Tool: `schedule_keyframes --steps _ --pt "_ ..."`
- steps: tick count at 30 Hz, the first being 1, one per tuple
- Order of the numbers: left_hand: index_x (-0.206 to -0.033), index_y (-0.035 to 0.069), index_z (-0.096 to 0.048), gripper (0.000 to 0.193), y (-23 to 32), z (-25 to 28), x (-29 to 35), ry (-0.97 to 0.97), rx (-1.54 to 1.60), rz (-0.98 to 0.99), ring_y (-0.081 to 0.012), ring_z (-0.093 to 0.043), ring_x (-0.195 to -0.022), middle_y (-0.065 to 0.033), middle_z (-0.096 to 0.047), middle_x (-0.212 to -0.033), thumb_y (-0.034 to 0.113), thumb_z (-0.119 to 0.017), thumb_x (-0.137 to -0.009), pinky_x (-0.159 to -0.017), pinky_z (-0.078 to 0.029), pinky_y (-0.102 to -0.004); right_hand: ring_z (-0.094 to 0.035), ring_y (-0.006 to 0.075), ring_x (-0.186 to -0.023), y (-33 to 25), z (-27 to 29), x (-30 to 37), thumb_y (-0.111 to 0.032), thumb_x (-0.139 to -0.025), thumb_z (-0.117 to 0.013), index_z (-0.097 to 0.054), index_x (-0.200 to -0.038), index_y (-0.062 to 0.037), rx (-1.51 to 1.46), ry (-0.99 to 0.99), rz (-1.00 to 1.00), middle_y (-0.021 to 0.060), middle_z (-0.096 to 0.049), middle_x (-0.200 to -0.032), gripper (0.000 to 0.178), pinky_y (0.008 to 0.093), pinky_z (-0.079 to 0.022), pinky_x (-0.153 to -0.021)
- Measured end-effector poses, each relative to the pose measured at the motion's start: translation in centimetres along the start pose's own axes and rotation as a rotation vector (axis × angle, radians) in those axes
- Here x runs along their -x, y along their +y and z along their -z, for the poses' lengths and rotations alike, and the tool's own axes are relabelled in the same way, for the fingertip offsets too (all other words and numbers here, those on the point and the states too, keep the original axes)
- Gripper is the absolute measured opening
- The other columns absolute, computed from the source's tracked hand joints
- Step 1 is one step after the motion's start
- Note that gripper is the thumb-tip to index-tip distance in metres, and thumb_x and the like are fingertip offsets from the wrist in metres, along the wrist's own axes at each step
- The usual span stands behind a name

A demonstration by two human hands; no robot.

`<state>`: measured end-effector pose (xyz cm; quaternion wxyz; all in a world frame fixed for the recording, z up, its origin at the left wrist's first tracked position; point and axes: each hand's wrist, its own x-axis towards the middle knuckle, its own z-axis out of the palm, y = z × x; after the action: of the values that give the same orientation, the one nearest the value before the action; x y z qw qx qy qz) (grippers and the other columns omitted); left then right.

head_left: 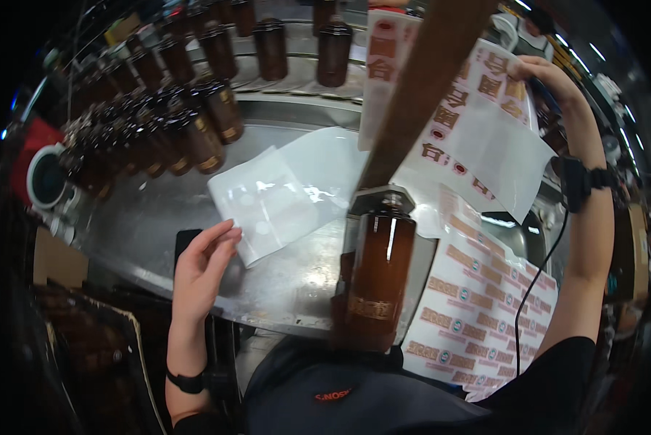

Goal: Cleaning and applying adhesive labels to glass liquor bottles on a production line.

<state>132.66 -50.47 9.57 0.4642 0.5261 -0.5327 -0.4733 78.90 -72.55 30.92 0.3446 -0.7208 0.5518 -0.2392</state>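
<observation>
My right hand is raised at the upper right, its fingers closed on the upper edge of a decal sheet printed with gold and red characters. A translucent backing hangs from that sheet. Lower left, my left hand has loosely bent fingers with the thumb slightly apart. Its fingertips are beside the corner of a thin translucent sheet lying on the metal table; whether they touch it, I cannot tell. In front of me an amber-brown glass bottle with gold print low on its side stands by a brown upright bar.
Many brown bottles crowd the far left of the metal table, with more along a raised ledge behind. Another printed decal sheet lies at the lower right. A dark cable hangs from my right wrist. A person is in the background.
</observation>
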Motion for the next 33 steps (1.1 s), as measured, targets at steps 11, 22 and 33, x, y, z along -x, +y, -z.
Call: schedule_keyframes --steps 11,22,33 --pt "-0.126 -0.005 -0.046 0.065 -4.0 0.8 -8.1 0.068 -0.83 0.05 -0.0409 -0.054 -0.112 -0.0274 -0.057 -0.119 0.026 -0.074 -0.077 -0.097 -0.043 -0.045 -0.059 0.0066 -0.069 -3.1 -6.2 -5.9 -0.021 -0.084 -0.062 -0.067 -0.094 -0.0064 -0.131 -0.002 0.094 -0.0003 -0.064 -0.082 0.018 0.0229 -0.049 -0.057" --pt "-0.13 -0.004 -0.043 0.056 -2.1 0.2 -6.8 0.243 0.163 0.013 -0.0196 -0.061 -0.101 -0.0141 -0.061 -0.116 0.0 -0.066 -0.078 -0.09 -0.049 -0.0311 -0.06 0.0087 -0.077 -2.0 -10.4 -10.5 -0.024 -0.087 -0.067 -0.064 -0.107 -0.006 -0.327 -0.092 0.246 0.0026 -0.065 -0.095 0.027 0.0252 -0.049 -0.064" --pt "-0.135 -0.003 -0.043 0.054 11.4 6.5 10.0 0.719 0.097 -0.224 -0.0198 -0.057 -0.11 -0.0128 -0.058 -0.122 -0.001 -0.06 -0.083 -0.098 -0.042 -0.0315 -0.062 0.0197 -0.083 12.9 -19.3 -19.1 -0.036 -0.083 -0.069 -0.066 -0.108 -0.0087 0.234 0.183 0.195 0.0088 -0.066 -0.097 0.037 0.0326 -0.049 -0.072"
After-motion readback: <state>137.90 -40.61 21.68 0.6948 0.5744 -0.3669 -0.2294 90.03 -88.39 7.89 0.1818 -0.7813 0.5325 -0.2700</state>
